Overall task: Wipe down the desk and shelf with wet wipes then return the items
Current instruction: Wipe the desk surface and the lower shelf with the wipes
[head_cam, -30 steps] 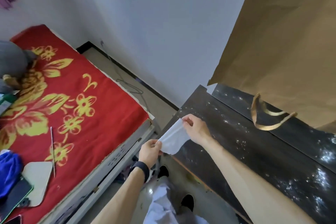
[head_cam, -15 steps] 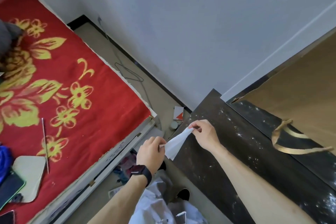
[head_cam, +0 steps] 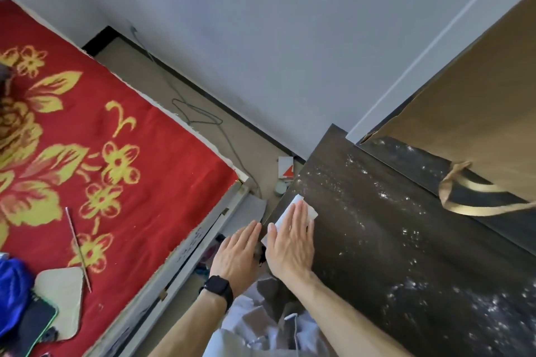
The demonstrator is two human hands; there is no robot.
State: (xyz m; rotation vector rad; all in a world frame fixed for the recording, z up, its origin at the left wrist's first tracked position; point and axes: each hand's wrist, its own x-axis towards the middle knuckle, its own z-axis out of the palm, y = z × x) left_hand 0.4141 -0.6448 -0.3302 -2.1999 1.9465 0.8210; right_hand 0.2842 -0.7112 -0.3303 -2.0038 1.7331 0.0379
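A white wet wipe (head_cam: 312, 212) lies flat on the dark, dust-speckled desk (head_cam: 377, 246), close to the desk's left edge. My right hand (head_cam: 291, 243) presses down on the wipe with straight fingers and covers most of it. My left hand (head_cam: 237, 255), with a black watch (head_cam: 218, 290) on its wrist, is flat and open just left of the right hand at the desk's edge, holding nothing. White dust marks spread over the desk towards the right.
A brown paper bag (head_cam: 470, 113) with a gold handle (head_cam: 464, 204) stands on the desk's raised back part. A bed with a red flowered blanket (head_cam: 150, 182) is at the left, with a blue cloth (head_cam: 11, 284), a phone (head_cam: 37, 324) and a thin stick (head_cam: 78, 246) on it. A cable (head_cam: 197, 117) and a small box (head_cam: 285, 168) lie on the floor between.
Both hands held the wipe stretched in the air beside the desk. Now the wipe is down on the desk under my flat right hand, and my left hand has let go.
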